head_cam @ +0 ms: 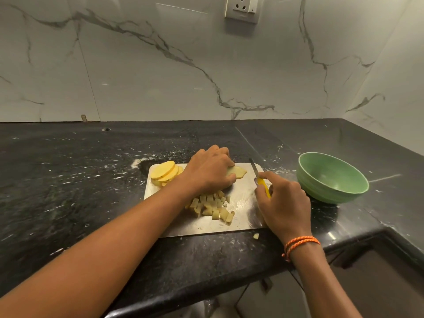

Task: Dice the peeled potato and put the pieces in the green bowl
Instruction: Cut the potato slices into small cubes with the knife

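A steel cutting board (243, 214) lies on the black counter. My left hand (208, 171) curls over a stack of potato slices (238, 172) at the board's far side. To the right, my right hand (282, 203) grips a knife (260, 177) by its yellow handle, blade pointing away, just right of those slices. A fan of round yellow slices (164, 172) sits at the board's far left corner. A heap of diced potato pieces (212, 206) lies in the board's middle. The green bowl (332, 177) stands right of the board with nothing visible inside.
One stray potato bit (256, 236) lies on the black counter (91, 180) just off the board's near edge. A marble wall with a socket (242, 9) rises behind. The counter's front edge drops off at lower right.
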Demonstrator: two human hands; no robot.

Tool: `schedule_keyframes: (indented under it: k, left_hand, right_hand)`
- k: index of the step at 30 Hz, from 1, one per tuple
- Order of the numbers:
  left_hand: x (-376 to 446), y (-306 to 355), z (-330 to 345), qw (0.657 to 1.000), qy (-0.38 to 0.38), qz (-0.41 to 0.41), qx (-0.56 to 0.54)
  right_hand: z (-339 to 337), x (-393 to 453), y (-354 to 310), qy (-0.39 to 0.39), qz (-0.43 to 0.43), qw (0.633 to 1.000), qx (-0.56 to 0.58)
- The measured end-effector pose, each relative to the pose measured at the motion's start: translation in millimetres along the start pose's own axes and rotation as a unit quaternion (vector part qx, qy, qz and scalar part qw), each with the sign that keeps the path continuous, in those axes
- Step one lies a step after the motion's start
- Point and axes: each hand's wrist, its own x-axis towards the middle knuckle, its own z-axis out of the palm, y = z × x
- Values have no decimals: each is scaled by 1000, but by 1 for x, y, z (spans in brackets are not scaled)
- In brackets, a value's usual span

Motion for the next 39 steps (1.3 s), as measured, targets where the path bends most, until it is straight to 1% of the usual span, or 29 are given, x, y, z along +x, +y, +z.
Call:
schedule_keyframes:
  k: [2, 4, 6, 9, 13, 17, 21, 22, 24, 26, 27, 30, 32, 37, 39]
  left_hand:
    - [-1, 1, 0, 1000, 2, -5, 12]
    - [-2, -2, -2, 1000, -4, -12, 11]
    - [-4, -10, -7, 999, -8, -34, -19]
    - [-10, -28, -19, 995, 10, -67, -77]
    - [-13, -33, -21, 985, 0, -86, -152]
    - [-10, -25, -17, 981, 6, -100, -166]
    - [-10, -27, -17, 977, 6, -106, -184]
    - [-10, -27, -17, 977, 6, -105, -184]
    - [-11, -27, -16, 979, 18, -101, -178]
    - [-9, -25, -14, 984, 21, -94, -147]
    - [-9, -23, -12, 989, 11, -87, -122]
    - [-8, -11, -7, 996, -14, -60, -57]
    - [-8, -3, -5, 998, -3, -52, -38]
    - [-7, -2, -3, 997, 14, -64, -49]
    - [-4, -1, 1, 995, 16, -78, -52]
  right_hand:
    - [0, -3, -2, 6, 4, 1000, -2]
    - [2, -6, -5, -7, -1, 1000, -26]
    - [2, -6, -7, -21, -2, 999, -42]
    - [-1, -3, -9, -33, -5, 999, -33]
    - [-3, -5, -13, -53, -34, 997, -34]
    - [-2, -3, -12, -76, -56, 995, -12]
    - [-2, -3, -11, -79, -61, 995, -1]
    - [-3, -3, -11, -74, -59, 996, -2]
    - [-3, -3, -12, -36, -56, 998, -16]
    - [-4, -4, -13, 1, -56, 998, -24]
    - [-4, -4, -13, 3, -59, 998, -24]
    - [-4, -5, -14, -16, -77, 997, -25]
    - [-3, -6, -14, -22, -83, 996, -25]
    - [-4, -7, -16, -35, -95, 994, -49]
    - [-3, -6, -15, -56, -102, 992, -52]
